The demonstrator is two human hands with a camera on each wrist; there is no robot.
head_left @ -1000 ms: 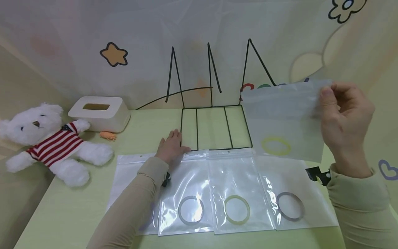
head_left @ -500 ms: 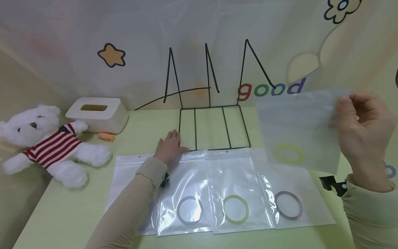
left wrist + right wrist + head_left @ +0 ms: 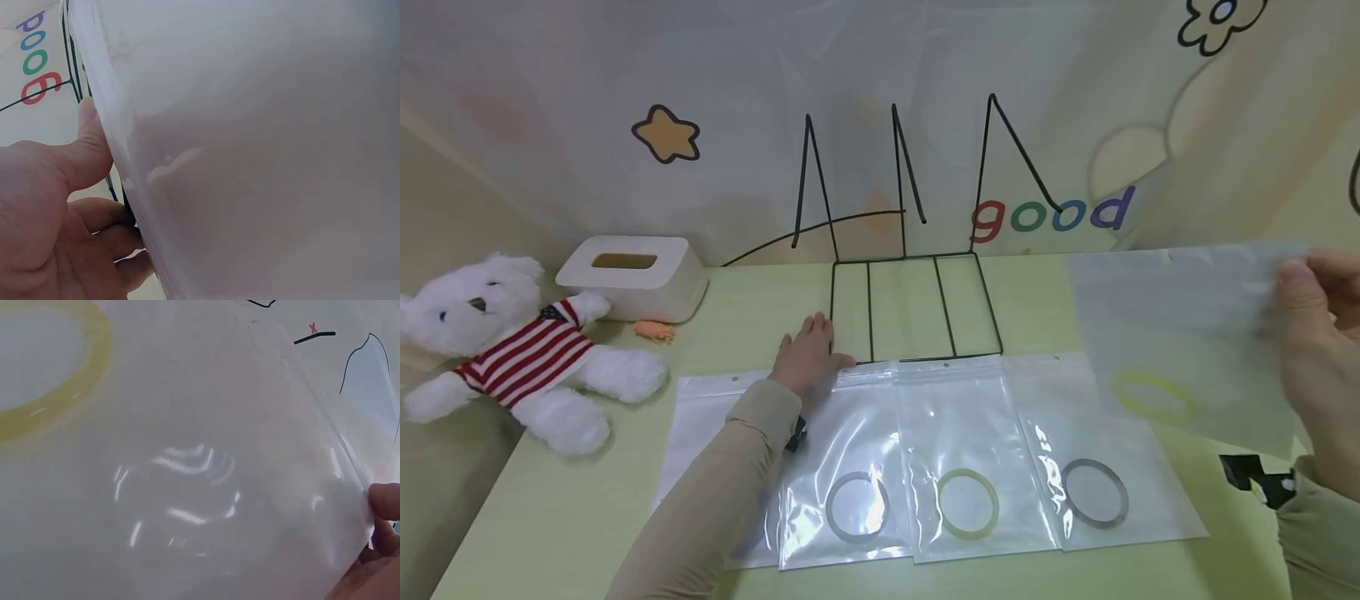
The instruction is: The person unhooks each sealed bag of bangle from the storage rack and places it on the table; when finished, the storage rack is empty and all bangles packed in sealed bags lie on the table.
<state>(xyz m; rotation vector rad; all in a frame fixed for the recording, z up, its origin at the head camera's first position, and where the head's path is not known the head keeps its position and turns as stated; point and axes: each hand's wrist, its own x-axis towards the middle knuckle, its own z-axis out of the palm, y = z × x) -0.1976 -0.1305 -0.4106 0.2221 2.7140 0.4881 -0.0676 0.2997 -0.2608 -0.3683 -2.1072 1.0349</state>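
At the right, my right hand (image 3: 1326, 358) pinches the side edge of a clear zip bag (image 3: 1202, 333) and holds it raised. A yellow ring (image 3: 100, 344) lies inside that bag. My left hand (image 3: 807, 354) rests with fingers extended at the near left corner of a black wire rack (image 3: 870, 312). Several more zip bags lie overlapping in a row: a leftmost bag (image 3: 703, 433) partly behind my left arm, then one with a pale ring (image 3: 831, 508), one with a yellow-green ring (image 3: 995, 504) and one with a grey ring (image 3: 1123, 500).
The rack's prongs (image 3: 805, 175) rise in front of a printed curtain (image 3: 737, 67). On the left are a white teddy bear (image 3: 535, 358) in a striped shirt, a white tissue box (image 3: 677, 283) and a small orange figure (image 3: 653, 331).
My right hand has carried the bag with the yellow ring rightward and lower, away from the rack. This uncovers the coloured letters on the curtain. My left hand stays by the rack.
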